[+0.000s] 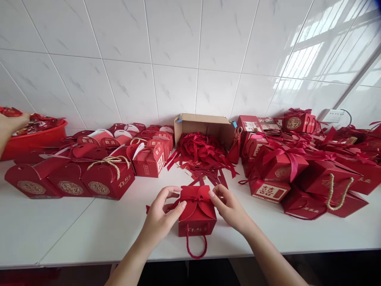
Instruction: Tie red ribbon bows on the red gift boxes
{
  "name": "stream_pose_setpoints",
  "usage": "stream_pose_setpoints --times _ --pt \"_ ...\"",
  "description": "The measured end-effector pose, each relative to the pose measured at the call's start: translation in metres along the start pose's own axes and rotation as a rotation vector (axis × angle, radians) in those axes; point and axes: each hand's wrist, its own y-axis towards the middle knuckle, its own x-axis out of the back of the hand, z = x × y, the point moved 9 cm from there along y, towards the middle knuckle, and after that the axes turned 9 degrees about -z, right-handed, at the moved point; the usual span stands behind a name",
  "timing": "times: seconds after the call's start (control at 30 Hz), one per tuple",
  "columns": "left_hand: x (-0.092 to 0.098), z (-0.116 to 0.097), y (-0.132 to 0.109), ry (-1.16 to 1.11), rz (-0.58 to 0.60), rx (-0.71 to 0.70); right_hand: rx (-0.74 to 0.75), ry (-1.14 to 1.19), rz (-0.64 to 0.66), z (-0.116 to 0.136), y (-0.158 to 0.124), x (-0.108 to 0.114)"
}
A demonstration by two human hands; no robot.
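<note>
A small red gift box [197, 216] with petal-shaped top flaps and a red cord handle stands on the white table [89, 234] near its front edge. My left hand [162, 212] rests against the box's left side, its fingers curled onto the top flaps and a red ribbon. My right hand [228, 206] touches the right side of the top, fingers bent and pinching at the flap. Both hands are closed on the box's top.
An open cardboard carton [205, 127] spills red ribbons [202, 153] behind the box. Open red boxes [107, 174] stand in rows at the left, ribbon-tied ones [282, 163] pile at the right. Another person's hand [12, 123] reaches over a red basin [32, 139] at far left.
</note>
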Motion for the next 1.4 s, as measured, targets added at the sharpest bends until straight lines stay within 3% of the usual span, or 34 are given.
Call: stream_pose_setpoints --times 0.37,0.57,0.77,1.03,1.13,1.23,1.3,1.4 --pt "0.0 0.003 -0.006 -0.034 0.0 0.088 -0.008 -0.192 0.042 0.004 0.013 0.0" --pt "-0.007 -0.001 -0.003 0.014 0.224 0.085 -0.112 -0.203 0.123 -0.006 0.008 0.004" --pt "0.015 0.004 0.011 -0.013 0.103 0.095 -0.112 -0.118 0.068 -0.008 0.008 0.022" --pt "0.024 0.001 0.014 0.135 0.138 0.019 -0.118 -0.091 0.115 0.002 0.004 0.034" --pt "0.029 -0.006 0.016 0.223 0.097 -0.071 -0.163 0.149 0.265 0.002 0.0 0.026" --pt "0.032 -0.028 0.016 0.324 0.011 -0.268 -0.197 0.432 0.339 0.009 0.0 0.023" --pt "0.022 -0.046 0.012 0.339 0.034 -0.382 -0.207 0.544 0.349 0.018 0.002 0.022" --pt "-0.011 -0.072 0.003 0.346 0.148 -0.511 -0.194 0.608 0.385 0.035 0.003 0.015"
